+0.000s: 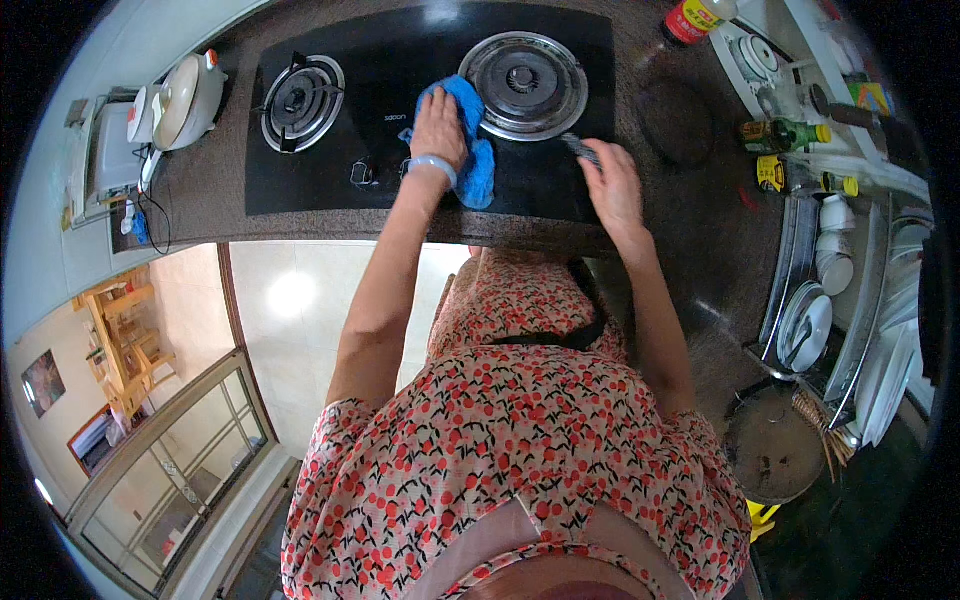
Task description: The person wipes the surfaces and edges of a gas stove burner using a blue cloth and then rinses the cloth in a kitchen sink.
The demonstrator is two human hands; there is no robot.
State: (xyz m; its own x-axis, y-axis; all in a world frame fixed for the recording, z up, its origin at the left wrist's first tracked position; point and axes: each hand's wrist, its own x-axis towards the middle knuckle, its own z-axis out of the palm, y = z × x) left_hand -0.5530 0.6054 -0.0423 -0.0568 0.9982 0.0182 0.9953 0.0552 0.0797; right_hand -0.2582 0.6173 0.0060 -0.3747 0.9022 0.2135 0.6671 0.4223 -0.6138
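My left hand (pixel 439 135), with a pale bangle at its wrist, presses flat on a blue cloth (pixel 477 174) on the black glass gas hob (pixel 390 45). The cloth touches the rim of the right burner (pixel 523 86). My right hand (pixel 615 184) holds a small dark object (pixel 580 148), perhaps a pot support or scourer, near that burner's lower right edge; blur hides its exact kind. No pot support stands on the right burner. The left burner (pixel 296 103) has its dark pot support in place. Two control knobs (pixel 364 173) lie near my left wrist.
A white electric pan (pixel 180 105) with a cable stands at the left. Sauce bottles (pixel 780 136), a dish rack with plates (pixel 804 326) and a round board (pixel 776 446) line the right side. The speckled counter's front edge (pixel 315 229) runs before my body.
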